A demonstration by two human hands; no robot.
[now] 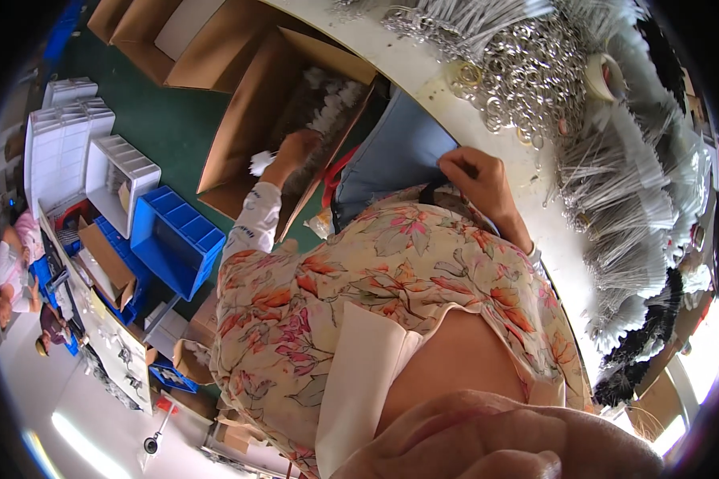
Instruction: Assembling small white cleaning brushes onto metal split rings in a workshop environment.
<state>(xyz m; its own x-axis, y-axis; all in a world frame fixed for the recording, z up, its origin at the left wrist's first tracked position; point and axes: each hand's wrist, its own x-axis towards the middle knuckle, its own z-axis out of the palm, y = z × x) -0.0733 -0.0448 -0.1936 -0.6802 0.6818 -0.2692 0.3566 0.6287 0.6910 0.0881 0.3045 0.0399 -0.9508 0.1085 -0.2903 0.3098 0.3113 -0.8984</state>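
My left hand (294, 153) reaches into an open cardboard box (236, 120) on the left, its fingers curled and partly hidden. A white fluffy tuft (261, 163) shows beside this hand; what the fingers grip cannot be made out. Further inside the box lies a pile of white tufted pieces (331, 104). At the table's edge, above blue fabric (399, 136), my right hand (481, 182) has its fingers bent together; anything between them is too small to name. The nearest things on the white table (431, 80) are a heap of metal rings (527, 76) and wire-stemmed brushes (615, 176).
More cardboard boxes (172, 40) stand on the green floor (176, 120) at the far left. Blue crates (176, 239) and white crates (120, 180) are stacked further left. A roll of tape (605, 77) rests among the brushes. Other people (16, 271) sit at a distant bench.
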